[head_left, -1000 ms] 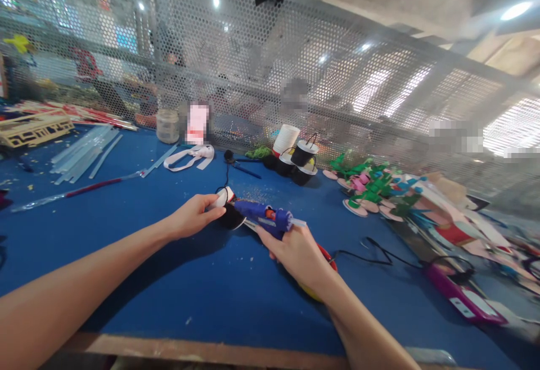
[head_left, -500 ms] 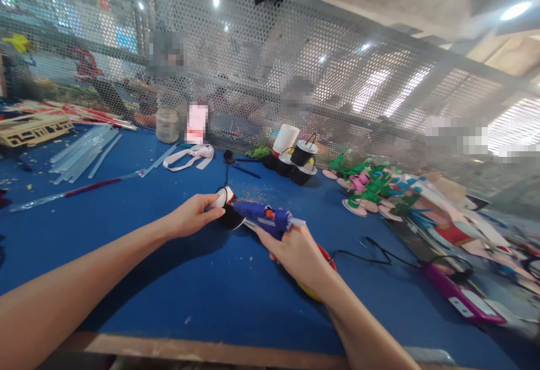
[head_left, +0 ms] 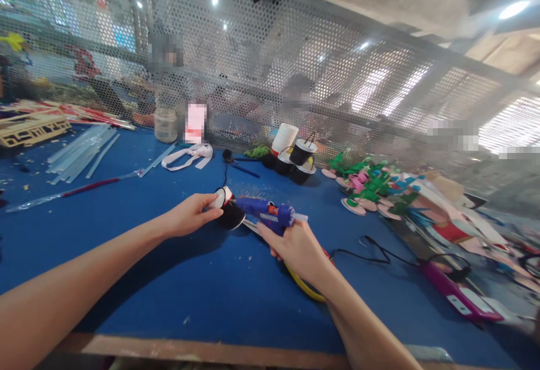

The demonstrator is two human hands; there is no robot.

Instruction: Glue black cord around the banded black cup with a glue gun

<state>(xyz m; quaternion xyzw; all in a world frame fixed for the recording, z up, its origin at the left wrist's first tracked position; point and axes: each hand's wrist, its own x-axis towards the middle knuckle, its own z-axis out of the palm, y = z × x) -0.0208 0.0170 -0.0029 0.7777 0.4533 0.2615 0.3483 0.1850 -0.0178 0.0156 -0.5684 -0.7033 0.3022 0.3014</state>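
Lifting slightly, our right hand (head_left: 297,246) now clenches the blue glue gun (head_left: 265,213), nozzle touching the black-and-white spool (head_left: 228,208) pinched by our left hand (head_left: 189,215) at nine o'clock.

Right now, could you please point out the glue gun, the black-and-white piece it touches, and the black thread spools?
glue gun (head_left: 265,214), head view, on its blue body.
black-and-white piece (head_left: 230,212), head view, on its black part.
black thread spools (head_left: 302,156), head view, on the upper spool's side.

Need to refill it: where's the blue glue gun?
Mid-table in the head view: the blue glue gun is in the right hand, nozzle against the small black-and-white piece the left hand steadies.
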